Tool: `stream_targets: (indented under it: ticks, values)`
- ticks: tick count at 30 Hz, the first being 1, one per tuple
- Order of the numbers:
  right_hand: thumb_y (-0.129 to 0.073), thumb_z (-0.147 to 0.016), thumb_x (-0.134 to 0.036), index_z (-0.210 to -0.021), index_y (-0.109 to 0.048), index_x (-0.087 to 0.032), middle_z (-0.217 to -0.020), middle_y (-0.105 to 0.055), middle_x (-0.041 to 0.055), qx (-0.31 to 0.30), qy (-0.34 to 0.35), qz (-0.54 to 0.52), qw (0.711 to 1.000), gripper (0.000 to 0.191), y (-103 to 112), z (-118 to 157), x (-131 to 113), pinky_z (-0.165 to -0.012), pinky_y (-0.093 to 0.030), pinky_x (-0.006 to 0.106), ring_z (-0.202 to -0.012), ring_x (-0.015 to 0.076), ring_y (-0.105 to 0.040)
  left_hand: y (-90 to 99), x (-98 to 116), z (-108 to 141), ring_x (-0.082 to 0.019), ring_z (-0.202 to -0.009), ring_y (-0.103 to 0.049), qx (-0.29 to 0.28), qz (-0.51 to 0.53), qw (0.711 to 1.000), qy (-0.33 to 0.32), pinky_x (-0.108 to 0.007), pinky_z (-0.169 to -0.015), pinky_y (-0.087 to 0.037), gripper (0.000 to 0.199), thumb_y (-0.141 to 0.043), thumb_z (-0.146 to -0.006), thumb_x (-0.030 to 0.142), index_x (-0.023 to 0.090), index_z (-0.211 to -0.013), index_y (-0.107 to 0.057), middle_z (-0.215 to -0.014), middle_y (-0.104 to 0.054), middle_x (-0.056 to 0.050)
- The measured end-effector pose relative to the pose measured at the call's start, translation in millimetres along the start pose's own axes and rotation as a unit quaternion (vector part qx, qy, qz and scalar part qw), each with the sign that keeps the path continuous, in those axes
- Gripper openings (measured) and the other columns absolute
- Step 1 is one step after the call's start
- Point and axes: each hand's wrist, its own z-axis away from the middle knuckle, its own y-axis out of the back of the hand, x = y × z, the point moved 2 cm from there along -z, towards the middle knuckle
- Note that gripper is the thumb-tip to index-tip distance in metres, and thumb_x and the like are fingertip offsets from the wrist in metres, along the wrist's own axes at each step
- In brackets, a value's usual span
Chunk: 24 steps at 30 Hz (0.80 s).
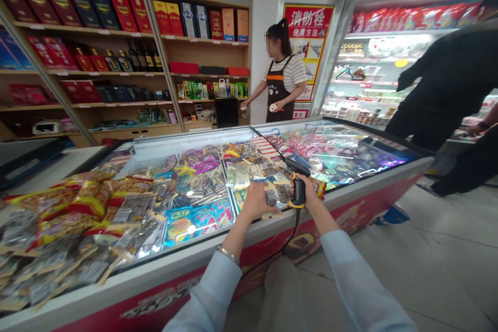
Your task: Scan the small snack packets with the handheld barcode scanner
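Observation:
My right hand (308, 191) is wrapped round the grip of a black and yellow barcode scanner (299, 170). Its cable hangs down in front of the freezer. To the left, my left hand (254, 201) reaches over the freezer's near edge, thumb held apart from the fingers. Nothing shows in its grasp, and part of the fingers is hidden. Just beyond it are pale packets (238, 175) and clear packs with wooden sticks (268, 170). The chest freezer (182, 252) has a glass top with packs lying on it; blue ice-cream packs (198, 222) show lower left.
Red-yellow snack bags (91, 198) and dark clear packs (83, 270) pile up at left. Behind the freezer stand a person in an apron (278, 83) and shelves of boxes (124, 10). A person in black (447, 72) is beside the refrigerated display (361, 83) at right.

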Motion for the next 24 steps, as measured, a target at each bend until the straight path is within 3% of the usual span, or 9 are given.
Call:
stream_targets:
  ticks: [5, 12, 19, 24]
  values:
    - [-0.066, -0.069, -0.036, -0.074, -0.058, -0.018, -0.048, -0.055, -0.0027, 0.003, 0.007, 0.001, 1.0, 0.021, 1, -2, 1, -0.035, -0.041, 0.021, -0.036, 0.0102, -0.049, 7.3, 5, -6, -0.031, -0.11, -0.05, -0.024, 0.081, 0.996, 0.006, -0.044, -0.096, -0.04, 0.085, -0.084, -0.046, 0.052, 0.017, -0.118, -0.057, -0.116, -0.058, -0.013]
    - [-0.066, -0.068, -0.036, -0.072, -0.059, -0.017, -0.049, -0.056, -0.0022, 0.008, 0.005, 0.003, 1.0, 0.02, 3, -4, 4, -0.035, -0.041, 0.02, -0.037, 0.0098, -0.049, 26.1, 1, -13, -0.021, -0.09, -0.06, -0.05, 0.159, 0.984, 0.068, -0.031, -0.081, -0.046, 0.049, -0.084, -0.051, 0.037, 0.018, -0.093, -0.066, -0.094, -0.066, -0.003]
    - [-0.066, -0.067, -0.036, -0.07, -0.058, -0.018, -0.048, -0.055, -0.0025, 0.012, 0.002, 0.001, 1.0, 0.019, 2, -4, 4, -0.035, -0.04, 0.021, -0.038, 0.0105, -0.048, 27.3, -4, -5, -0.015, -0.064, -0.058, -0.081, 0.223, 0.96, 0.15, -0.022, -0.049, -0.044, 0.057, -0.082, -0.052, 0.033, 0.018, -0.102, -0.06, -0.081, -0.064, -0.001]
    - [-0.066, -0.067, -0.036, -0.069, -0.059, -0.018, -0.047, -0.055, -0.0022, 0.014, -0.004, 0.009, 1.0, 0.019, 0, 0, 2, -0.036, -0.041, 0.021, -0.037, 0.0104, -0.048, 32.8, -7, -1, -0.012, -0.056, -0.055, -0.056, 0.264, 0.945, 0.185, -0.02, -0.043, -0.041, 0.053, -0.081, -0.05, 0.03, 0.017, -0.098, -0.062, -0.078, -0.064, -0.001]
